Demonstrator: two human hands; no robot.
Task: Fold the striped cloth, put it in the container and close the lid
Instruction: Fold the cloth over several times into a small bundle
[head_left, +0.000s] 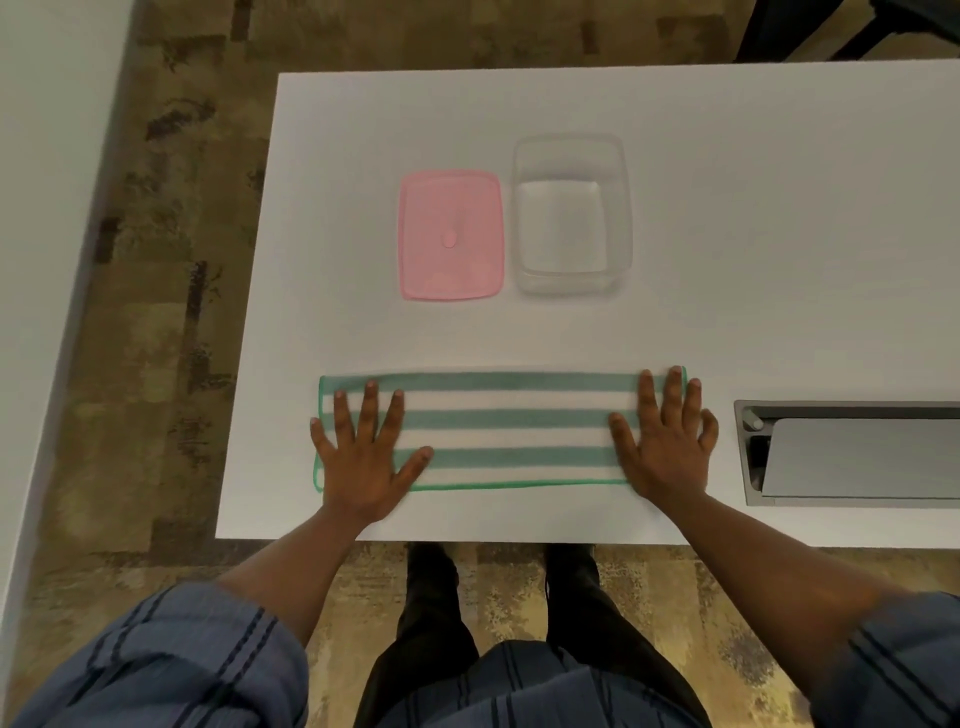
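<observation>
The striped cloth (506, 431), green and white with a green hem, lies as a long flat band near the front edge of the white table (753, 218). My left hand (363, 457) rests flat with spread fingers on its left end. My right hand (667, 441) presses flat on its right end. Behind the cloth stands the clear container (571, 215), open and with nothing inside. The pink lid (451, 235) lies flat on the table just left of the container.
A grey cable hatch (852, 452) is set into the table at the right, close to my right hand. The table's left edge and front edge drop to a patterned carpet (156, 260). A dark chair base (841, 26) stands at the far right.
</observation>
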